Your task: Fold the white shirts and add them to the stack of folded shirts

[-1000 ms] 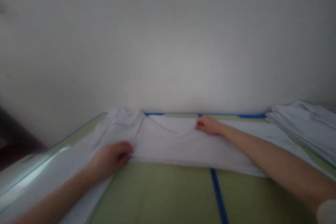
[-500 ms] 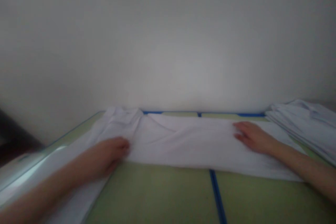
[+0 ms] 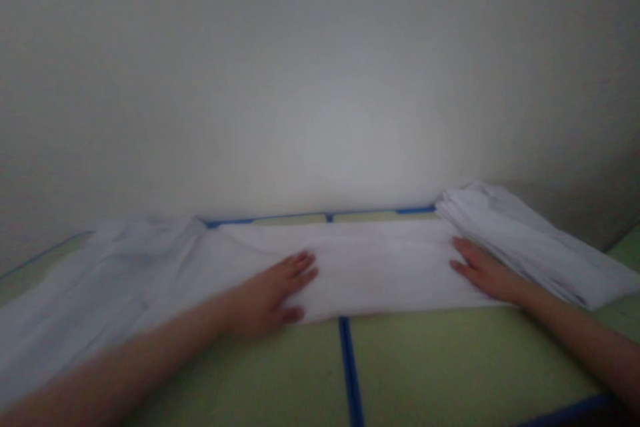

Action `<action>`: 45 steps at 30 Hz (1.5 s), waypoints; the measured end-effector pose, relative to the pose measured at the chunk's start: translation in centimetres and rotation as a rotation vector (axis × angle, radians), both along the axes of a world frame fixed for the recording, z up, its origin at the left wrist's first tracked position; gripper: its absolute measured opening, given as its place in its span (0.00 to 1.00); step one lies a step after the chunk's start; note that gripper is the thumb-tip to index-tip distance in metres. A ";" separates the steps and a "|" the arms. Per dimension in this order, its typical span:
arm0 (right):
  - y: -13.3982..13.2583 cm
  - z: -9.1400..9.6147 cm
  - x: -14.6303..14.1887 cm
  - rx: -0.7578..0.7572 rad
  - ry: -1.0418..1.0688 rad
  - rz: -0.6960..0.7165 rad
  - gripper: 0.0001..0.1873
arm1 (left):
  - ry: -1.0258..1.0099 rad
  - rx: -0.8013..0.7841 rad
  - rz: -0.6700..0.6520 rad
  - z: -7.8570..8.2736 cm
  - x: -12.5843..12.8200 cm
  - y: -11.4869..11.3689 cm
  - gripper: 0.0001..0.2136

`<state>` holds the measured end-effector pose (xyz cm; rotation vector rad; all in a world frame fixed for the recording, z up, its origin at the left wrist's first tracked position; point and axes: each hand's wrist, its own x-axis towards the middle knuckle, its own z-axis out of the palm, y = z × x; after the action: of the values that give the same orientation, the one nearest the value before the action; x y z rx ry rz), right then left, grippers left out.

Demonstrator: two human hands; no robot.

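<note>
A long strip of folded white cloth (image 3: 385, 267) lies flat across the green mat, its exact kind unclear. My left hand (image 3: 275, 293) rests on the near part of it, left of the middle, fingers spread. At the right end my right hand (image 3: 483, 270) lies on the cloth with its fingers apart. Neither hand grips anything. To the left, a looser white cloth (image 3: 115, 273) lies with wrinkles, partly hidden behind my left forearm; whether it is one piece with the strip I cannot tell.
On the right rests a stack of folded white cloth (image 3: 530, 240). Underneath is a green mat (image 3: 450, 353) with blue edging and a blue seam (image 3: 350, 373). A pale wall (image 3: 320, 80) rises behind the mat's far edge.
My left hand has moved right along the strip and gone from closed to spread. The strip looks smoother. The view has turned right, showing more of the stack.
</note>
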<state>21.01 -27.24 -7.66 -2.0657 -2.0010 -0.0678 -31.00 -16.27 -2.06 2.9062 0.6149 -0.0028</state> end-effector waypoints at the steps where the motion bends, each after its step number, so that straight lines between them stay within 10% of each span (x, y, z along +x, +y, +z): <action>1: 0.0 0.3 0.6 0.007 0.037 -0.030 0.35 | 0.004 -0.008 0.007 0.0 -0.4 0.1 0.32; 10: 1.8 3.7 1.9 -0.068 0.221 -0.081 0.26 | -0.102 0.022 0.011 3.1 2.7 1.6 0.25; 19: 1.3 4.8 1.4 -0.166 0.269 -0.073 0.32 | -0.036 0.095 -0.039 -0.2 5.6 2.0 0.34; 34: 1.3 6.9 2.4 -0.242 0.397 -0.164 0.16 | -0.047 0.088 -0.024 -0.2 5.4 2.0 0.35; 40: 0.7 6.3 0.3 0.050 0.082 -0.220 0.19 | -0.038 0.111 -0.041 -0.2 5.4 2.1 0.38; 45: -2.5 5.9 -4.8 0.281 -0.119 0.127 0.22 | -0.026 0.112 -0.038 -0.3 5.4 2.2 0.39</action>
<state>16.24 -29.72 -1.71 -1.7942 -2.0502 -0.4301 -25.56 -14.03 -2.41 3.0204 0.5728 0.0671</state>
